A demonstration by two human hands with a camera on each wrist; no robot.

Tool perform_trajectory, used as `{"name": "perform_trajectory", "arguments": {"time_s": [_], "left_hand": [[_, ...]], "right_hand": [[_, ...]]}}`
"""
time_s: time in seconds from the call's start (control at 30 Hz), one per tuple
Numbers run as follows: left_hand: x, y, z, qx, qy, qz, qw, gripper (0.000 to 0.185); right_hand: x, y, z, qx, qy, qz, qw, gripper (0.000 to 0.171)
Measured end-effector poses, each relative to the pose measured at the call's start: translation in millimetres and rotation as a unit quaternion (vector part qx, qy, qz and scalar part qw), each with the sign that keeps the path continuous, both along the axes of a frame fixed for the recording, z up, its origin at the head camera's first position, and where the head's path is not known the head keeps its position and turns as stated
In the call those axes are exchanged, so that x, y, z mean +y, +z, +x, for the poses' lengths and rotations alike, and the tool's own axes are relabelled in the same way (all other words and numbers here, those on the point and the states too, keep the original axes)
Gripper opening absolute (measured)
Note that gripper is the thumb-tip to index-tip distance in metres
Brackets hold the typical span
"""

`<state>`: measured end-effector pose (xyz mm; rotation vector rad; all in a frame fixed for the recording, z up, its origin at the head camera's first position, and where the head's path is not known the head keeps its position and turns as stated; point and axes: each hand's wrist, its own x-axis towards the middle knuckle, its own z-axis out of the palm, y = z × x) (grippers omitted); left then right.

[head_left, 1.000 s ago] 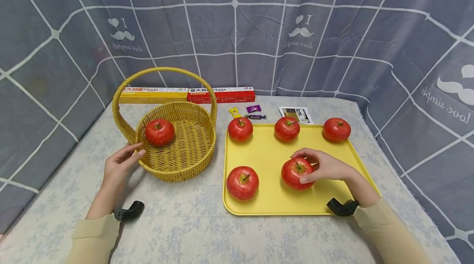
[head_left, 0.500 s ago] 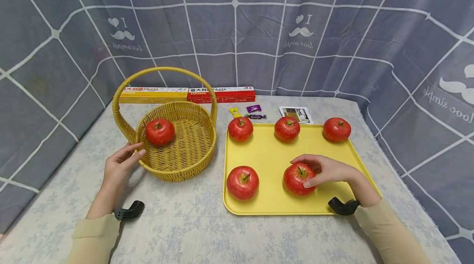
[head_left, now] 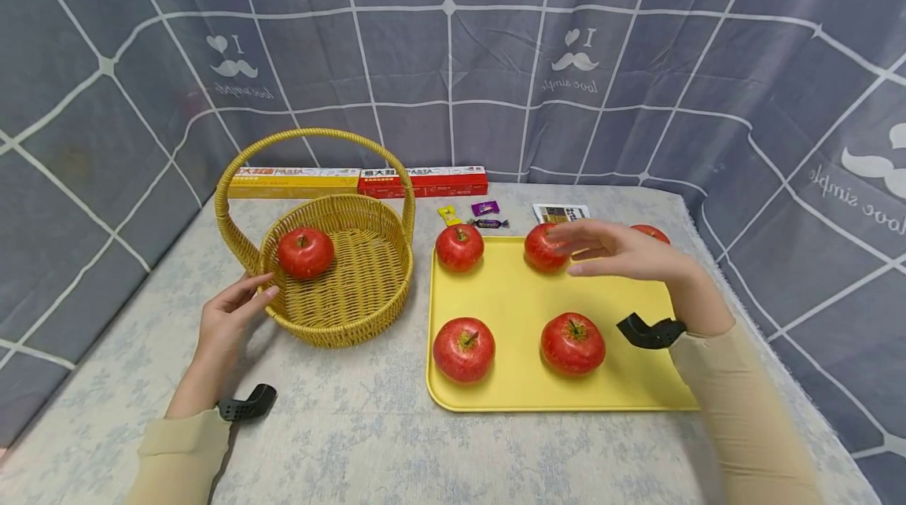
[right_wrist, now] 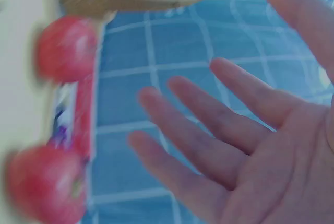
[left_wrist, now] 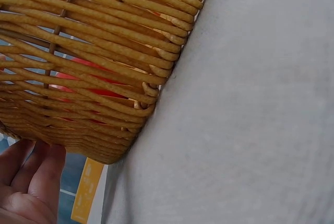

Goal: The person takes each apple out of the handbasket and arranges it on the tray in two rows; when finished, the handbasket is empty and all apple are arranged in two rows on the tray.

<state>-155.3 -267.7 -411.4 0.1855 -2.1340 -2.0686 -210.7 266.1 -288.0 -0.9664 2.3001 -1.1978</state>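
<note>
My left hand [head_left: 225, 320] rests with extended fingers against the left side of the wicker basket [head_left: 354, 324]; in the left wrist view its fingers [left_wrist: 46, 174] touch the woven wall. Inside the basket lies one red apple [head_left: 306, 252]. My right hand [head_left: 626, 253], holding nothing, hovers over the back of the yellow tray [head_left: 510, 296], fingers spread in the right wrist view. Below it sits the front right apple [head_left: 573, 344]. Its fingertips overlap the back middle apple [head_left: 541, 248], and the hand partly hides the back right apple [head_left: 651, 233].
The front left apple [head_left: 463, 350] and back left apple [head_left: 460, 248] also sit on the tray. Behind it lie several small wrapped candies [head_left: 487, 223] and a printed packet [head_left: 559, 212]. A yellow pasta box [head_left: 293, 183] and a red pasta box [head_left: 423, 182] line the curtain.
My right hand has let go of the front right apple, which stays on the tray slightly nearer me, and has risen away toward the tray's back. My left hand has not moved.
</note>
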Motion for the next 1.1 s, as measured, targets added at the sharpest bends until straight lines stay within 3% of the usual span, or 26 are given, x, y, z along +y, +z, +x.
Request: {"name": "perform_trajectory", "arguments": {"time_s": [0.23,0.43,0.8,1.0,1.1], "left_hand": [[-1.2,-0.3,0.5,-0.007,0.005,-0.019,0.9998,0.038],[-1.7,-2.9,-0.3,0.005,0.004,-0.008,1.0,0.035],[-2.2,-2.5,-0.4,0.005,0.005,-0.023,0.9997,0.036],[-1.6,-2.4,-1.7,0.01,0.004,-0.021,0.9997,0.034],[-2.0,-2.4,-1.7,0.012,0.001,-0.019,0.9997,0.035]], "right_hand": [[-62.9,42.8,-14.7,0.015,0.028,-0.116,0.993,0.049],[-124.0,58.2,-21.7,0.02,0.036,-0.209,0.977,0.043],[-221.8,46.1,-29.5,-0.022,0.075,-0.314,0.946,0.036],[-262.5,31.9,-28.5,-0.061,0.057,-0.32,0.944,0.034],[-280.0,20.0,-32.0,-0.078,0.037,-0.308,0.947,0.033]]}}
